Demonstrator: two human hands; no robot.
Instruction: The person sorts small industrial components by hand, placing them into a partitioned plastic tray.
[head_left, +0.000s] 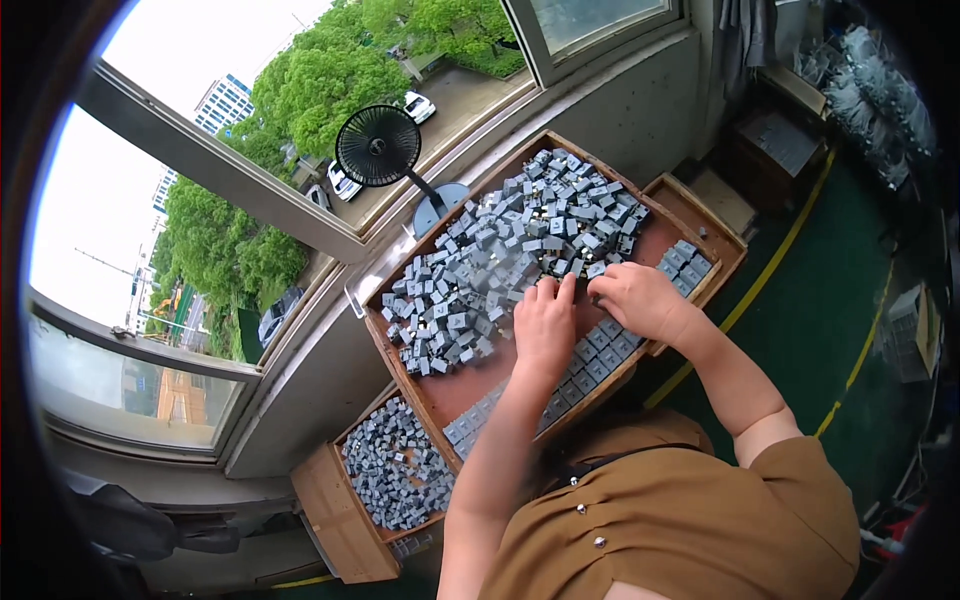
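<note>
A shallow wooden tray (402,372) holds a heap of small grey box-shaped parts (575,210), and along its near side similar parts stand in neat rows (600,358). My left hand (545,325) is at the heap's near edge with its fingers bent and close together. Just to its right, my right hand (645,298) has its fingers curled in toward a grey part (596,269). Its fingertips are close to the left ones. Whatever lies between the fingers of either hand is too small or hidden to make out.
A lower box (395,465) of loose grey parts stands at the left, beside a cardboard box (345,510). Behind the tray, a black fan (378,147) stands by the window. Another wooden tray (700,215) adjoins the right end. Yellow lines (775,270) mark the green floor.
</note>
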